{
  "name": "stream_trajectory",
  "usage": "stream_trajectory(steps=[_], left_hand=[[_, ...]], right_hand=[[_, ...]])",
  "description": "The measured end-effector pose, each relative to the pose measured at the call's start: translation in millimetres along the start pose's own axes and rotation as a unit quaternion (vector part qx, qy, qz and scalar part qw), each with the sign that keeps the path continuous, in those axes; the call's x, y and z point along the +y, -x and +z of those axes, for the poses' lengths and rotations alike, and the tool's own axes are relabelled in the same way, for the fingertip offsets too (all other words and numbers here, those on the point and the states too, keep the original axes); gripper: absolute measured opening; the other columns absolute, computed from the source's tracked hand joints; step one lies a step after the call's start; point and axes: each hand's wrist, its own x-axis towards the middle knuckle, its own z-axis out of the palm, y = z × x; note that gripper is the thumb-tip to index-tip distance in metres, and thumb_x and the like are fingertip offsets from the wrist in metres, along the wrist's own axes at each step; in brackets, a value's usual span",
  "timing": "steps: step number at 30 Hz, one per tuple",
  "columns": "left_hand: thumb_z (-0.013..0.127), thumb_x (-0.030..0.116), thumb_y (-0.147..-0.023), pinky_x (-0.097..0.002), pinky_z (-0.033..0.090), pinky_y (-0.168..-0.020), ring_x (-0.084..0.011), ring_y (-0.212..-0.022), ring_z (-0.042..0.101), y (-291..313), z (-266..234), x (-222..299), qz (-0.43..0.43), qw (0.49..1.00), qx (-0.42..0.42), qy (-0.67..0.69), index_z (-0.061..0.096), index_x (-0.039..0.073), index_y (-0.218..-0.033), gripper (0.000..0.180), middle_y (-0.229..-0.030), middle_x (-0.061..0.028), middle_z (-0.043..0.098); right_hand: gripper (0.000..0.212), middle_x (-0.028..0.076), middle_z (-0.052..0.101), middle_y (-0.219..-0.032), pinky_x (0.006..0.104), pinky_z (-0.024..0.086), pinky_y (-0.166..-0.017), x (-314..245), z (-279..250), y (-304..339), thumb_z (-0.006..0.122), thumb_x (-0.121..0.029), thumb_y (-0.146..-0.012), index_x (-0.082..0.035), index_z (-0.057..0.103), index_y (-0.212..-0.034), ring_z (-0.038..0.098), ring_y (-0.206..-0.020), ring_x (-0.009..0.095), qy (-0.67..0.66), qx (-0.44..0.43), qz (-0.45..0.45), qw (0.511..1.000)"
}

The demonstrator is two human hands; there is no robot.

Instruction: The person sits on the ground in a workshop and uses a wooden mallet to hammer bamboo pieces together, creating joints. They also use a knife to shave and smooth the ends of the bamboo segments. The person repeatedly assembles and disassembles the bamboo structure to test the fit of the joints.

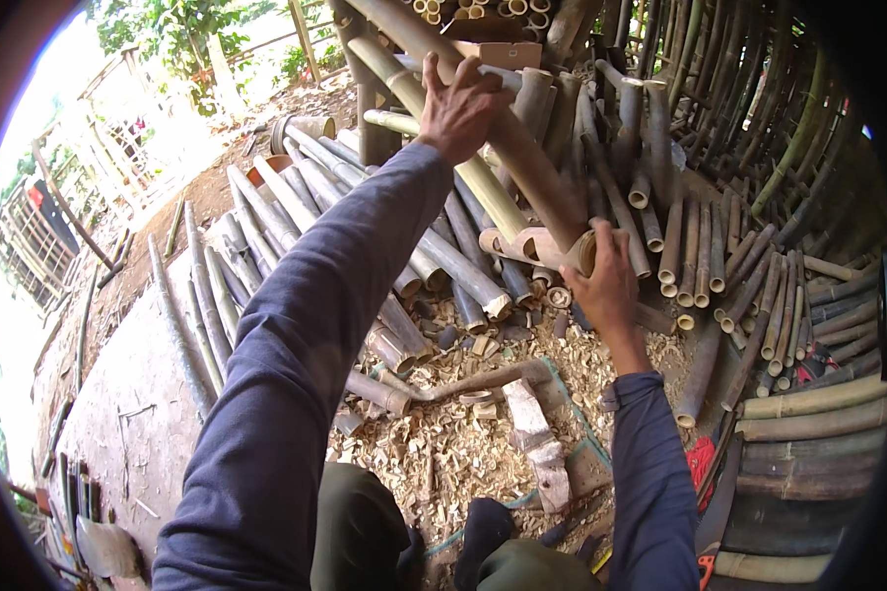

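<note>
The thick brown bamboo pole (532, 158) is located at 12 to 1 o'clock of the view, above the chip-covered ground; its long axis runs obliquely from about 10:30 to 4:30. The left hand (458, 110) straddles the upper part of the pole; its fingers are spread and partly curled over the top, with the pole in their hold; contact on the underside is hidden. From the left fingers, the lower end of the pole lies toward 4:30; the right hand (606, 281) is nearer to that end. A short notched bamboo tube (537, 246) lies at the pole's lower end, its axis near 9 to 3 o'clock; the right fingers are closed around its 3 o'clock end; whether they also bear on the pole cannot be told. A pale bamboo pole (488, 187) runs along the left side of the brown one; wood chips (434, 443) lie toward 6 o'clock, around a whitish wooden block (537, 443).
</note>
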Motion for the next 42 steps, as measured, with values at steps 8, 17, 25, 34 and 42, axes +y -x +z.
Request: stream_trajectory(steps=[8, 17, 25, 34, 42], left_hand=[[0.072, 0.014, -0.079, -0.0788, 0.029, -0.117, -0.0531, -0.149, 0.036, 80.0, -42.9, 104.4, -0.042, 0.985, -0.093, 0.141, 0.06, 0.006, -0.144, 0.067, -0.153, -0.0339, 0.04], [0.08, 0.022, -0.088, -0.0586, 0.042, -0.12, -0.0462, -0.149, 0.042, 270.2, -235.2, 144.1, -0.09, 0.701, -0.419, 0.57, 0.051, 0.008, -0.155, 0.074, -0.166, -0.0257, 0.034], [0.08, 0.025, -0.092, -0.0556, 0.044, -0.119, -0.0473, -0.142, 0.048, 280.0, -248.0, 103.2, -0.227, 0.749, -0.456, 0.423, 0.054, 0.012, -0.153, 0.068, -0.16, -0.0235, 0.041], [0.081, 0.025, -0.09, -0.0536, 0.047, -0.117, -0.0461, -0.14, 0.05, 291.5, -247.0, 98.1, -0.222, 0.774, -0.451, 0.385, 0.055, 0.011, -0.153, 0.07, -0.158, -0.0231, 0.041], [0.08, 0.026, -0.089, -0.0517, 0.048, -0.111, -0.0428, -0.135, 0.053, 288.8, -258.7, 87.1, -0.19, 0.768, -0.494, 0.361, 0.057, 0.01, -0.149, 0.067, -0.153, -0.0224, 0.047]], right_hand=[[0.058, 0.019, 0.062, -0.119, 0.0571, 0.056, -0.088, 11.1, 34.1, -128.2, 0.08, -0.037, -0.092, -0.017, 0.055, -0.14, 0.068, -0.109, 0.048, 0.065, 0.026, -0.017, 0.997], [0.069, 0.022, 0.066, -0.136, 0.0519, 0.054, -0.103, 25.9, 90.7, -277.7, 0.082, -0.046, -0.084, -0.024, 0.063, -0.147, 0.067, -0.124, 0.044, 0.044, -0.012, -0.046, 0.998], [0.075, 0.022, 0.051, -0.158, 0.0537, 0.055, -0.107, -23.1, 161.7, -311.9, 0.083, -0.044, -0.087, -0.025, 0.057, -0.155, 0.061, -0.136, 0.044, 0.064, 0.061, -0.033, 0.996], [0.09, 0.029, 0.046, -0.157, 0.0543, 0.049, -0.113, -8.3, 179.7, -308.4, 0.079, -0.038, -0.093, -0.023, 0.029, -0.167, 0.048, -0.145, 0.051, 0.042, 0.119, 0.103, 0.987], [0.061, 0.025, 0.056, -0.138, 0.0539, 0.041, -0.113, 9.4, 192.3, -131.6, 0.07, -0.02, -0.096, -0.005, 0.047, -0.15, 0.054, -0.128, 0.046, -0.074, 0.073, -0.092, 0.99]])
